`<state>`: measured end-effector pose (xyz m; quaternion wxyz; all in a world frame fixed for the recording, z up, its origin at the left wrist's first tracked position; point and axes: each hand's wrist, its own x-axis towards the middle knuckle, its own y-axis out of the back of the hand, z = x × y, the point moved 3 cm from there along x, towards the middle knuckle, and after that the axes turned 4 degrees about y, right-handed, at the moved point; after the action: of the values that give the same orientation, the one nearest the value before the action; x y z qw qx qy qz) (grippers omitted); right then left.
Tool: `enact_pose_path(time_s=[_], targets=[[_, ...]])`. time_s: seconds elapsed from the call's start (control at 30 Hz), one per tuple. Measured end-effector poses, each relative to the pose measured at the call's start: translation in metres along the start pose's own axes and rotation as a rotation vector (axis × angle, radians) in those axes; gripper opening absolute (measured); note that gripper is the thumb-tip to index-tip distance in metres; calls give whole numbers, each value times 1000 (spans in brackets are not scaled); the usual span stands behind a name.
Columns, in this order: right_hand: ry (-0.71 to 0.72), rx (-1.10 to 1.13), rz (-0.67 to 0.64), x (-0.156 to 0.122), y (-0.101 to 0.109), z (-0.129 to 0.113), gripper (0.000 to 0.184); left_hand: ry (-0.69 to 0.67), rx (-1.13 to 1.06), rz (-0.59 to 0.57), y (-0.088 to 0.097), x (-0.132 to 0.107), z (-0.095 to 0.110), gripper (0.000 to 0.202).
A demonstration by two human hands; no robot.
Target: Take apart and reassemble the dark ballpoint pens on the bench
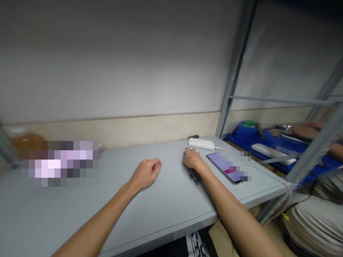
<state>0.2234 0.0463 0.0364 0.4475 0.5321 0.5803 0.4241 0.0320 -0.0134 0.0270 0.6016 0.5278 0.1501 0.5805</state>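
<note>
My left hand (147, 173) rests on the grey table (160, 210) with its fingers curled in, thumb and forefinger forming a small loop. Nothing shows in it. To the right, my right hand (192, 158) lies with its fingers bent over several dark grey narrow pieces (193, 175). These stick out beside the fingers and under the wrist; their kind is unclear. Right of that hand lies a phone (223, 167) with a lit screen, partly pixelated.
Behind my right hand are a white power strip (201, 144) with a cable and a dark-handled screwdriver (193, 136). A blurred-out patch (63, 162) covers things at left. A metal post (235, 75) rises at right. Beyond it, another person's arm (311, 130) shows above a blue surface (328, 159).
</note>
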Motion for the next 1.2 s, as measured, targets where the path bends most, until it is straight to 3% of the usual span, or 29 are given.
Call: enact_pose_path(time_s=[0.33,0.53,0.7,0.9,1.2], targets=[[108,88,78,2,0,2,73,3,-10,3,0,0,1,22],[196,405,146,4,3,-2,68,13,-40,7,2,0,2,23],[419,722,279,-5,10,-18,61,-26,-79,-7,3,0,7,21],[641,1013,286,-17,10,-40,59,-73,-115,-47,2,-2,11,35],[656,1009,370,-17,7,-41,57,-64,-95,-90,1,-5,10,39]])
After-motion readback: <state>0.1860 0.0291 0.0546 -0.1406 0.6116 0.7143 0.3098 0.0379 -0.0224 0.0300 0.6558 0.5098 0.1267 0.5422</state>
